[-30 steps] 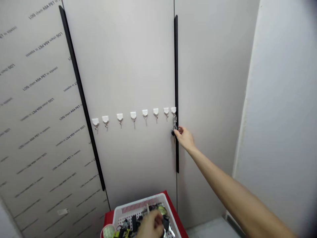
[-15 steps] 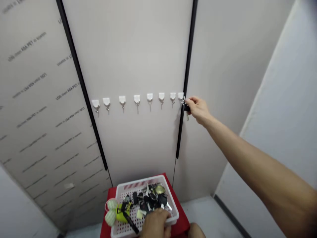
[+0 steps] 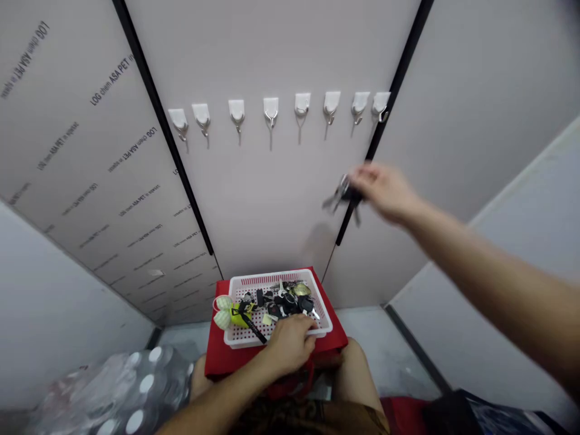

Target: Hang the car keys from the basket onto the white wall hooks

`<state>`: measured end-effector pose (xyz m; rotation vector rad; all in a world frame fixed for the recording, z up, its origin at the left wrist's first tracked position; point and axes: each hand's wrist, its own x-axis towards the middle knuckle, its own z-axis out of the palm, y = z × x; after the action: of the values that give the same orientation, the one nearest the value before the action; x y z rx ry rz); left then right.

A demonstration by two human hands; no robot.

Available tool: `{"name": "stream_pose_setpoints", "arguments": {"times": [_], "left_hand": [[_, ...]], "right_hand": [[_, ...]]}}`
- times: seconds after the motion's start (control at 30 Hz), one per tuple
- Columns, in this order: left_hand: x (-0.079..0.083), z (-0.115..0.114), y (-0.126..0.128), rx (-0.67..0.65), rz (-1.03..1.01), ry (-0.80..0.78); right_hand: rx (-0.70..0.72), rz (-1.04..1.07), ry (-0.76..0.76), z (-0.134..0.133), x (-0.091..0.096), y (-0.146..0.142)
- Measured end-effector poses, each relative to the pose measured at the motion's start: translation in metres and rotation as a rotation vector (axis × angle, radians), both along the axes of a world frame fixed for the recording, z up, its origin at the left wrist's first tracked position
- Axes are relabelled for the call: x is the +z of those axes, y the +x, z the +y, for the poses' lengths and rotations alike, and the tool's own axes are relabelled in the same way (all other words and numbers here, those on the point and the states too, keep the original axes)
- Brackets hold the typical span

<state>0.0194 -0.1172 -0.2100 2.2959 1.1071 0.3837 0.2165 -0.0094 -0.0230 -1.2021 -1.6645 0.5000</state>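
A bunch of keys (image 3: 341, 194) with a black fob dangles from my right hand (image 3: 378, 187), whose fingers are closed around its top. Both are slightly blurred and lie below the rightmost white wall hook (image 3: 381, 104). My left hand (image 3: 292, 341) rests at the near right edge of a white plastic basket (image 3: 241, 342), its fingers curled over the rim. Several more keys and black fobs (image 3: 285, 302) lie inside the basket. At its left are a yellow-green item (image 3: 240, 316) with a black strap and a pale green bow-shaped piece (image 3: 222, 312).
Several white adhesive hooks (image 3: 270, 109) run in a row across the wall, all bare. The basket stands on a red stool or box (image 3: 222, 356). Shrink-wrapped bottles (image 3: 149, 386) sit at lower left, and dark and red items (image 3: 453, 411) at lower right.
My right hand has moved down and away from the rightmost hook, carrying the keys. The view has tilted downward. My left hand stays at the basket's edge.
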Motion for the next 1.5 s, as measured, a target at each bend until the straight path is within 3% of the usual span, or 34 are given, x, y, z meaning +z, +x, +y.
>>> {"name": "stream_pose_setpoints", "arguments": {"times": [0.1,0.13,0.2,0.23,0.27,0.33,0.43,0.5,0.6,0.67,0.73,1.07,1.2,1.33,1.43,1.5], "left_hand": [[-0.003,-0.002,-0.001,0.016,-0.096,-0.01],[-0.004,-0.002,-0.002,0.026,-0.137,-0.022],[-0.005,0.0,-0.002,0.048,-0.236,-0.097],[-0.003,0.004,-0.001,0.064,-0.301,-0.171],[0.001,0.009,-0.001,0.09,-0.378,-0.264],[0.018,0.024,0.001,0.182,-0.558,-0.453],[0.068,0.051,0.006,0.313,-0.875,-0.588],[0.108,0.067,0.01,0.257,-1.02,-0.612],[0.154,0.081,0.016,0.106,-1.002,-0.623],[0.169,0.086,0.019,0.055,-0.971,-0.615],[0.173,0.089,0.019,0.026,-0.955,-0.619],[0.158,0.089,0.012,0.029,-0.935,-0.668],[0.143,0.087,0.007,0.082,-0.889,-0.663],[0.098,0.082,-0.002,0.254,-0.668,-0.597],[0.053,0.076,-0.009,0.343,-0.428,-0.451],[0.026,0.071,-0.013,0.368,-0.274,-0.321]], "right_hand": [[0.17,-0.108,-0.336,-0.039,-0.097,-0.041],[0.189,-0.121,-0.378,-0.047,-0.123,-0.05],[0.2,-0.14,-0.392,-0.055,-0.158,-0.059],[0.213,-0.149,-0.395,-0.055,-0.165,-0.061],[0.213,-0.143,-0.391,-0.054,-0.165,-0.06],[0.182,-0.051,-0.391,-0.048,-0.149,-0.058],[0.152,0.325,-0.388,-0.037,-0.097,-0.056],[0.269,0.551,-0.386,-0.034,-0.061,-0.057],[0.515,0.653,-0.409,-0.034,-0.026,-0.061],[0.605,0.652,-0.44,-0.034,-0.017,-0.063],[0.638,0.654,-0.455,-0.034,-0.017,-0.064],[0.64,0.55,-0.463,-0.036,-0.015,-0.073],[0.53,0.404,-0.459,-0.035,-0.035,-0.077],[0.27,-0.071,-0.402,-0.032,-0.085,-0.074],[0.073,-0.584,-0.361,-0.035,-0.127,-0.069],[0.001,-0.818,-0.326,-0.04,-0.146,-0.067]]}}
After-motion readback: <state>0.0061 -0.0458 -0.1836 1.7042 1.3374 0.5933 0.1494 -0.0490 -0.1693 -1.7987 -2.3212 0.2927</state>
